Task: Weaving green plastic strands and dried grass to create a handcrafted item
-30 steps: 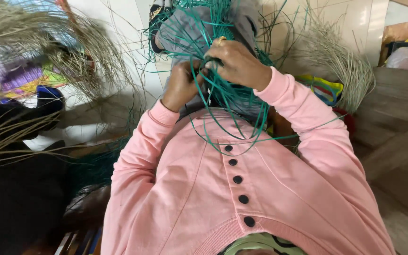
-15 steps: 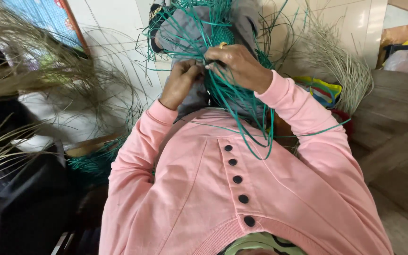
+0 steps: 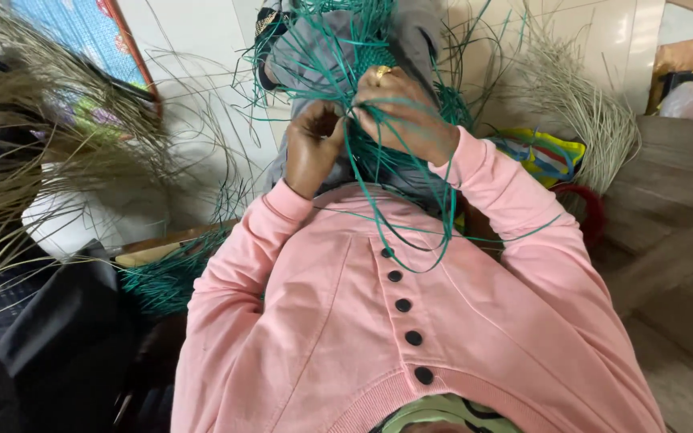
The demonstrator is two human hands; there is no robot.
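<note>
Behind green strands (image 3: 378, 172), fingertips stay unseen.

Pale tiled floor (image 3: 202, 120), dry straw bundle (image 3: 579, 104)

Left hand (image 3: 314, 144) and right hand (image 3: 403, 108) pinch green strands (image 3: 387, 172) together.

Only packaging I can spot: a crumpled yellow, blue and green bag (image 3: 541, 154) at the right, beside pale reeds (image 3: 579, 96).
</note>
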